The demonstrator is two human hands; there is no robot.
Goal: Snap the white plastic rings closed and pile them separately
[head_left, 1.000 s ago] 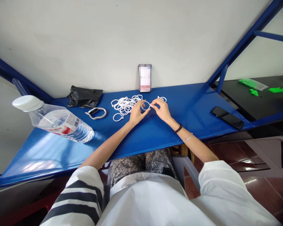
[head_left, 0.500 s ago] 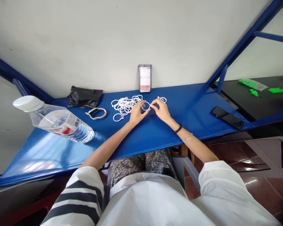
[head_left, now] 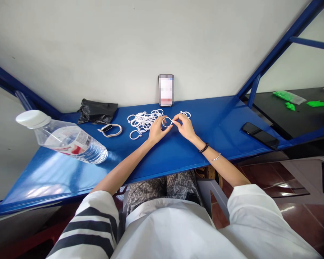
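Between my two hands, a little above the blue table (head_left: 194, 158), is a thin white ring (head_left: 163, 124). My left hand (head_left: 157, 130) grips its left side between thumb and fingers. With thumb and forefinger my right hand (head_left: 185, 126) pinches the right side, where the ring's small end piece sits; the fingertips partly hide it. A heap of similar white rings (head_left: 142, 120) lies just left of my left hand, and a single one (head_left: 135, 135) rests at its front. Beyond my right hand lie a few more white rings (head_left: 187, 114), partly covered by the fingers.
A phone (head_left: 166, 91) leans upright against the wall. On the left are a water bottle (head_left: 67, 138), a pale-strapped watch (head_left: 110, 130) and a black plastic bag (head_left: 97, 110). Another phone (head_left: 260, 135) lies at the right edge. Green pieces (head_left: 290, 97) sit on a black table farther right.
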